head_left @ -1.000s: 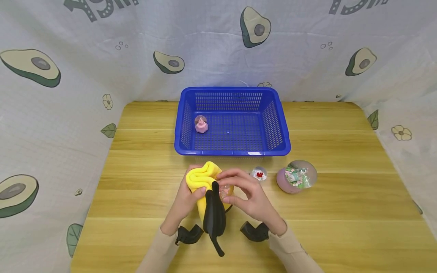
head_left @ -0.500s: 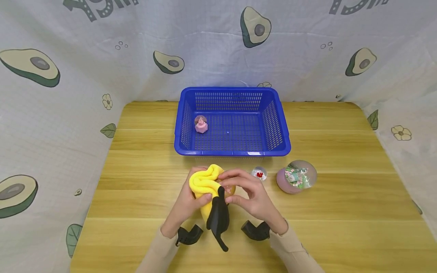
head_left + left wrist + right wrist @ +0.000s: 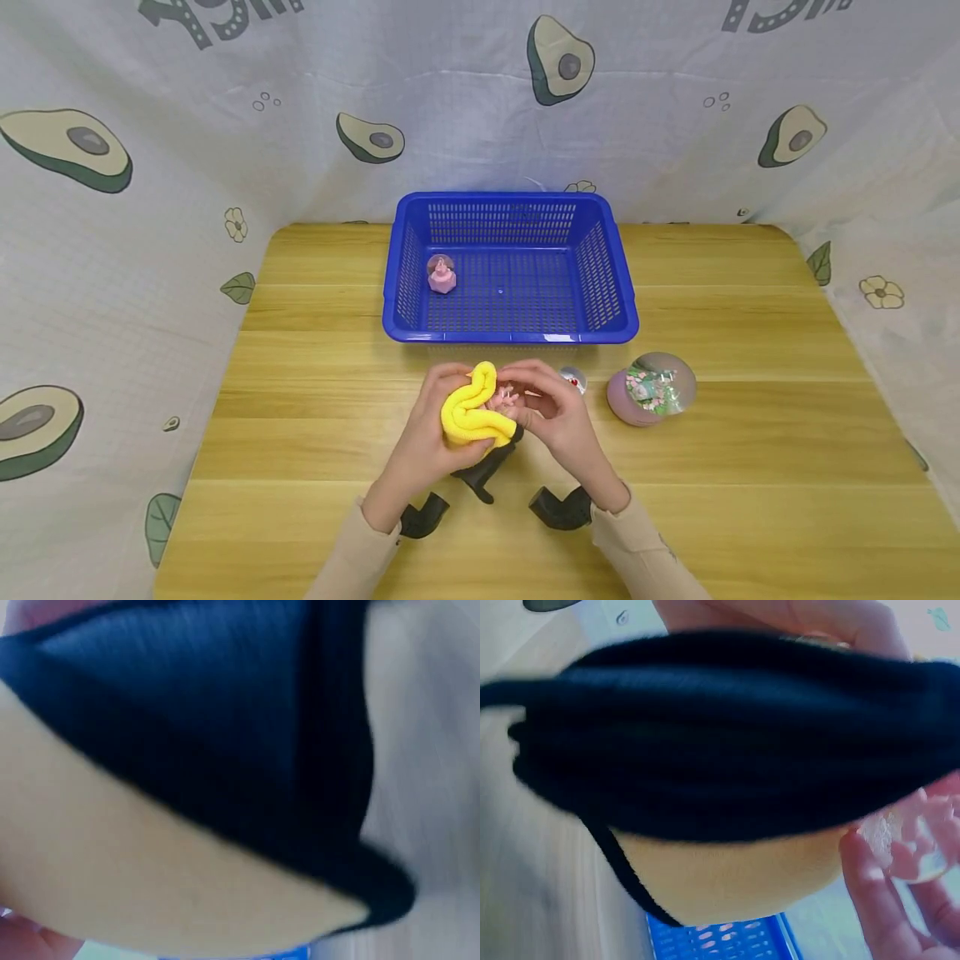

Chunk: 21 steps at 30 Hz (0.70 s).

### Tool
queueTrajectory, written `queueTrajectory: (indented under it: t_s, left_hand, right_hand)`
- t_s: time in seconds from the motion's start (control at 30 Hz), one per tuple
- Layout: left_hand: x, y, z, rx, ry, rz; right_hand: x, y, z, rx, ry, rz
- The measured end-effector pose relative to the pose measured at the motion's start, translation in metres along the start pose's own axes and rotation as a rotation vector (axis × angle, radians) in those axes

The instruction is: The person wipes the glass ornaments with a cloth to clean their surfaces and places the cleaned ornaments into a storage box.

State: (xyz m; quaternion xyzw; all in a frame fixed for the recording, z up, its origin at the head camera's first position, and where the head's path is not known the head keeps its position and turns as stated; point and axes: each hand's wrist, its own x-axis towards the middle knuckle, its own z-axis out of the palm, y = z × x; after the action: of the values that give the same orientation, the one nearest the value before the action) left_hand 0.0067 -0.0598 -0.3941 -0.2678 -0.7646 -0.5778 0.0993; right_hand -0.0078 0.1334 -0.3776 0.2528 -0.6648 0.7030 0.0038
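Note:
My left hand (image 3: pixel 429 429) grips a folded yellow cloth (image 3: pixel 467 421) with black trim, its thumb across the front and its fingers behind. Against the cloth's right side, my right hand (image 3: pixel 557 412) holds a small clear snow globe (image 3: pixel 504 398) with pink figures inside, between thumb and curled fingers. A black part of the cloth (image 3: pixel 483 475) hangs below the hands. Blurred cloth (image 3: pixel 195 855) fills most of the left wrist view. In the right wrist view, fingers close around the clear globe (image 3: pixel 915 840), beside the cloth's dark part (image 3: pixel 742 750).
Behind the hands stands a blue plastic basket (image 3: pixel 510 337) with a small pink-based globe (image 3: pixel 442 277) at its left. A small clear globe with a red piece (image 3: pixel 574 380) is partly hidden by the right hand. Farther right lies a larger purple-based snow globe (image 3: pixel 651 390).
The left hand has shifted right and turned the cloth, bringing its folded yellow top toward the globe. The black hanging part has swung up and rightward; the right hand has moved slightly.

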Motion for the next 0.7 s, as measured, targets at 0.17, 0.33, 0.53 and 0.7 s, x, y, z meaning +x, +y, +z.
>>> queueTrajectory:
  t_s: [0.17, 0.33, 0.53, 0.7]
  left_hand:
    - [0.000, 0.003, 0.003, 0.210, 0.015, 0.108]
    - [-0.002, 0.000, 0.008, 0.204, 0.079, 0.133]
    - [-0.005, -0.003, 0.011, 0.080, 0.148, 0.107]
    - [-0.006, -0.002, 0.011, -0.005, 0.171, 0.058]
  right_hand:
    - [0.000, 0.001, 0.003, 0.005, 0.093, 0.126]
    - [0.001, 0.000, 0.004, 0.045, 0.107, 0.228]
    - [0.003, -0.004, 0.005, 0.116, 0.085, 0.283]
    - [0.003, -0.006, 0.008, 0.154, 0.145, 0.305]
